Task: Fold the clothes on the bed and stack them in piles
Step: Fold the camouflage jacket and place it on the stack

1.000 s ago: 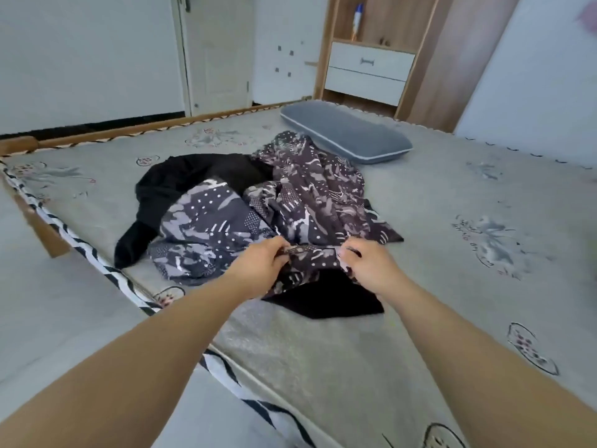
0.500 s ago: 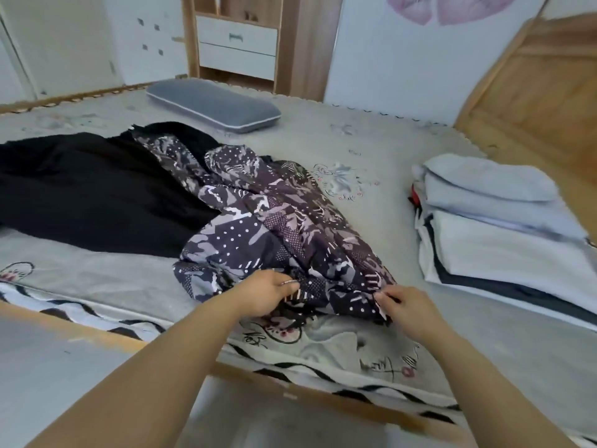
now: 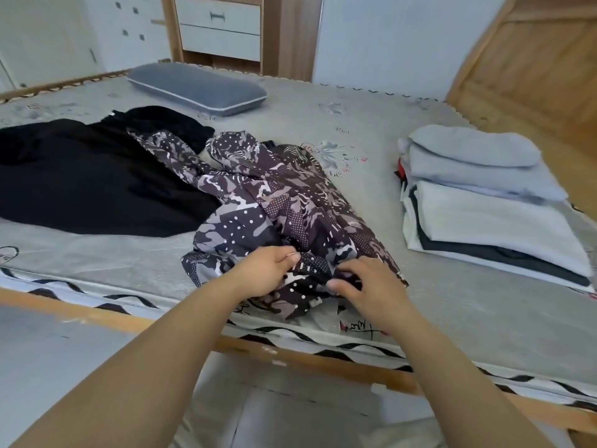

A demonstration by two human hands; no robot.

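Note:
A crumpled patterned garment [image 3: 277,202], dark with grey camouflage patches and white dots, lies near the bed's front edge. My left hand [image 3: 268,273] grips its near hem, thumb on top. My right hand [image 3: 368,286] pinches the same hem just to the right, fingers curled into the cloth. A black garment [image 3: 90,176] is spread flat on the left. A stack of folded grey, white and dark clothes [image 3: 491,202] stands on the right side of the bed [image 3: 371,124].
A grey pillow [image 3: 197,87] lies at the far side of the bed. Behind it stands a wooden cabinet with white drawers [image 3: 219,27]. A wooden headboard [image 3: 529,69] rises at the right. The bed's wooden frame [image 3: 290,354] runs across below my hands.
The patterned garment has been pulled off the black one toward the bed's front edge. My right hand has moved left along the hem, closer to my left hand. The view has swung right.

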